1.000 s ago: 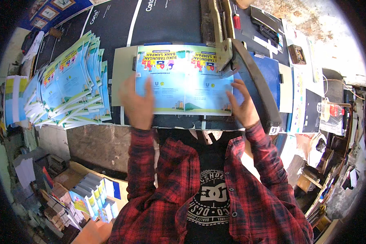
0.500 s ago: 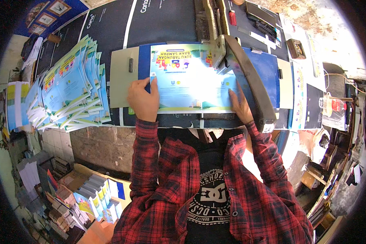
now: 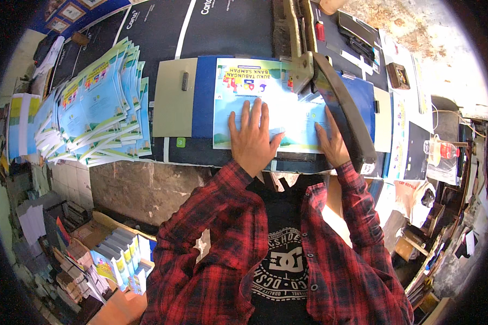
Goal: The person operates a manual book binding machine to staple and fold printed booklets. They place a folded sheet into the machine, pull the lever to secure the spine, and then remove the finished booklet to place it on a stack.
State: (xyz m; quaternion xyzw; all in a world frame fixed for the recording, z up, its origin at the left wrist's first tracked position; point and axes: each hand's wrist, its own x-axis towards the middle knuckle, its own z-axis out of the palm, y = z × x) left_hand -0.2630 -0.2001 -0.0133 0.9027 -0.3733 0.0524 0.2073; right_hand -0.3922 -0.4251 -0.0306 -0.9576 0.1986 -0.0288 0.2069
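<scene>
A bright blue and green printed cover sheet (image 3: 238, 127) lies flat on a blue board (image 3: 205, 95), its middle washed out by glare. My left hand (image 3: 253, 135) rests on the sheet, palm down, fingers spread and stretched out. At the sheet's right end is my right hand (image 3: 333, 142), its thumb apart from its straightened fingers, touching the sheet near the edge. A lever tool with a long dark arm (image 3: 346, 108), which looks like a paper cutter, slants past just right of that hand. Its metal parts hide the sheet's upper right corner.
A fanned pile of similar printed sheets (image 3: 92, 108) lies to the left. Grey-green panels (image 3: 172, 103) flank the blue board, with a small dark clip on the left one. A red lighter (image 3: 320, 31) and a small box (image 3: 398, 76) lie beyond the lever. Bundled booklets (image 3: 122, 254) stand below left.
My left hand has moved right from the sheet's left edge onto its lower middle, and its fingers have spread. My right hand stays at the right end. The whole view has shifted slightly.
</scene>
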